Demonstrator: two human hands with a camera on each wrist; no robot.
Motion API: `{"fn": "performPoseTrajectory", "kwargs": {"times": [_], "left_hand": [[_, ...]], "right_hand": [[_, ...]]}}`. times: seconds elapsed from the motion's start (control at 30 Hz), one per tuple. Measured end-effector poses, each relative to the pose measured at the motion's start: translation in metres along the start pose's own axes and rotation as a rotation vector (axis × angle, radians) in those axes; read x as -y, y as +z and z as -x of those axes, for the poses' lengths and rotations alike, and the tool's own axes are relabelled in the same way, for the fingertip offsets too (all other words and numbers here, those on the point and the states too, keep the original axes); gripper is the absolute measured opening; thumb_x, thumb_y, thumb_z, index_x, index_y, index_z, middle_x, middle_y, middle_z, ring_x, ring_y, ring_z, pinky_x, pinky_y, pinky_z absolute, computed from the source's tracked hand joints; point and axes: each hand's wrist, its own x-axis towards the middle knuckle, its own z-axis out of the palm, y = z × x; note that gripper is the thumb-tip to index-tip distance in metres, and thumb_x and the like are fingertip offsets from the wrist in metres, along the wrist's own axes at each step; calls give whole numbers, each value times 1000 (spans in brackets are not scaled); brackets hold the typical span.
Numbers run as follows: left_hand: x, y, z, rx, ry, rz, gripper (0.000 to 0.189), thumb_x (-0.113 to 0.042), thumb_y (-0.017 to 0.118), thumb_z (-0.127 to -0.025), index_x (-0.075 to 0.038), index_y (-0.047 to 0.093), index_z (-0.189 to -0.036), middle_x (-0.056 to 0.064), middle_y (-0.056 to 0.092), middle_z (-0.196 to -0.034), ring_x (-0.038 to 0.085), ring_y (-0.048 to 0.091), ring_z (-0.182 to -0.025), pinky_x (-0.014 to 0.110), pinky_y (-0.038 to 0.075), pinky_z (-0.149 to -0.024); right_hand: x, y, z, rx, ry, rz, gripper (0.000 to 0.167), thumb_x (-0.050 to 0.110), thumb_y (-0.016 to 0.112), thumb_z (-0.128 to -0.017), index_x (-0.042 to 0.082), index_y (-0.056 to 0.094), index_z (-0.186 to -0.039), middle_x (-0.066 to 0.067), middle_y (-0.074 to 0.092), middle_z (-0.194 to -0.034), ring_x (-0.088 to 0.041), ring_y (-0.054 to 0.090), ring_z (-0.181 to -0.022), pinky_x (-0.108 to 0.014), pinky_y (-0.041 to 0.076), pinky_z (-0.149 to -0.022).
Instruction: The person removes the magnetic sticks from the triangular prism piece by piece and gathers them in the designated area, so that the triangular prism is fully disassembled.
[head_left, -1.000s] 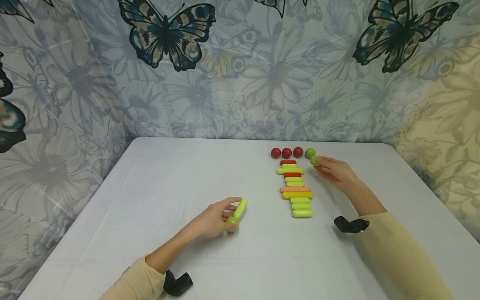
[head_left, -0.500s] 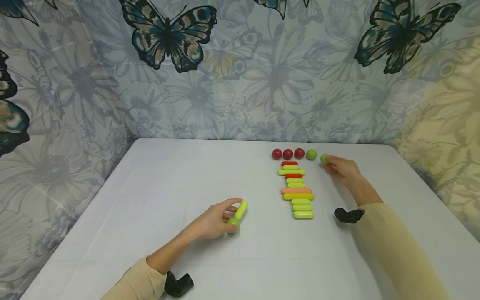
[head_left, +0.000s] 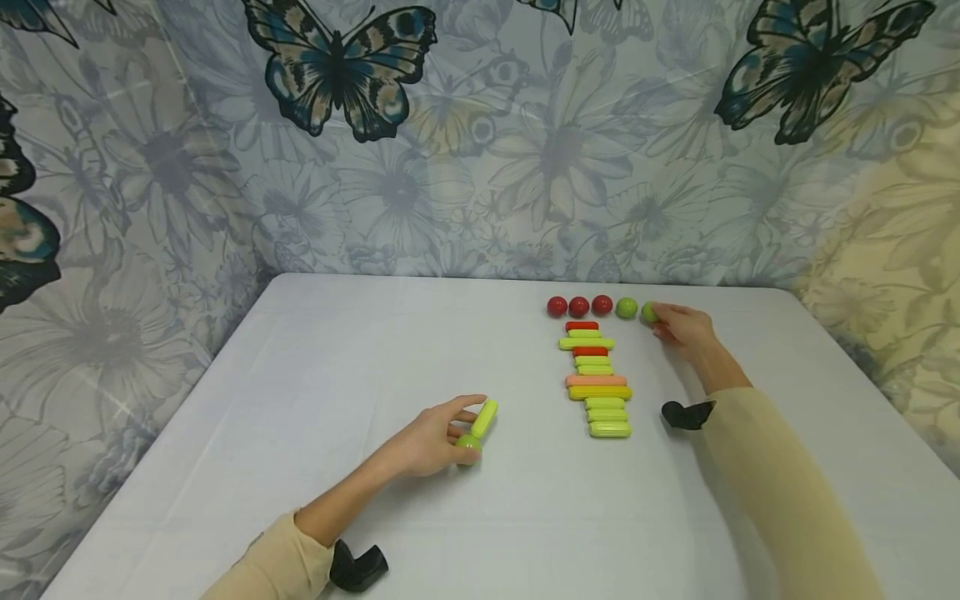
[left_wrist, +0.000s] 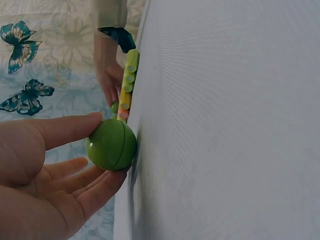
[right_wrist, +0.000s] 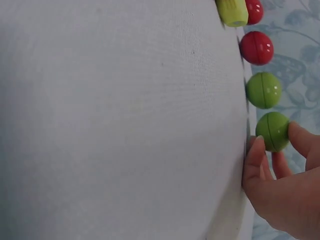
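Note:
My right hand (head_left: 686,327) pinches a green ball (right_wrist: 272,131) at the right end of a row along the table's far side. Beside it in that row are another green ball (head_left: 627,307) and three red balls, the nearest red ball (head_left: 602,305) among them. Near the middle of the table my left hand (head_left: 429,437) holds a green ball (left_wrist: 111,145) between thumb and fingers. A yellow-green stick (head_left: 485,418) is also at that hand, just beyond the ball in the head view.
A column of colored sticks runs toward me below the balls, with an orange stick (head_left: 596,381), a yellow stick (head_left: 600,392) and several yellow-green ones. The white table (head_left: 337,350) ends at a wall covering (head_left: 465,192) with butterflies and flowers.
My right hand has carried its green ball right from beside the sticks to the end of the ball row, then slightly back toward its neighbor. The left hand has stayed in place.

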Motion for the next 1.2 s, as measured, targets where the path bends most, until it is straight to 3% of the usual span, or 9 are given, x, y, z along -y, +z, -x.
{"fn": "performPoseTrajectory", "kwargs": {"times": [0.3, 0.5, 0.6, 1.2], "left_hand": [[1, -1, -2, -6, 3, -23, 71, -6, 73, -84, -11, 37, -146, 20, 49, -134, 32, 58, -111, 36, 52, -83], [1, -1, -3, -7, 2, -24, 71, -5, 72, -84, -11, 37, -145, 20, 49, -134, 32, 58, -111, 35, 52, -84], [1, -1, -2, -7, 1, -23, 71, -5, 72, -84, -11, 37, -145, 20, 49, -133, 31, 59, -110, 35, 52, -84], [4, -1, -4, -6, -4, -20, 71, -7, 73, -84, -11, 37, -146, 20, 49, -134, 31, 59, -110, 35, 52, -84]], "right_hand": [[3, 3, -5, -42, -10, 21, 51, 23, 56, -97, 1, 41, -141, -3, 51, -100, -2, 55, -69, -14, 50, -64], [1, 3, -8, -53, -48, 33, 54, 21, 56, -96, -2, 39, -141, 6, 57, -75, -1, 56, -62, -14, 50, -61], [0, 4, -9, -64, -57, 57, 56, 22, 57, -96, -3, 39, -142, 9, 56, -70, 0, 56, -60, -14, 50, -60], [1, 7, -14, -97, -37, 87, 52, 24, 57, -96, 1, 44, -141, 8, 57, -72, 1, 57, -59, -14, 51, -60]]}}
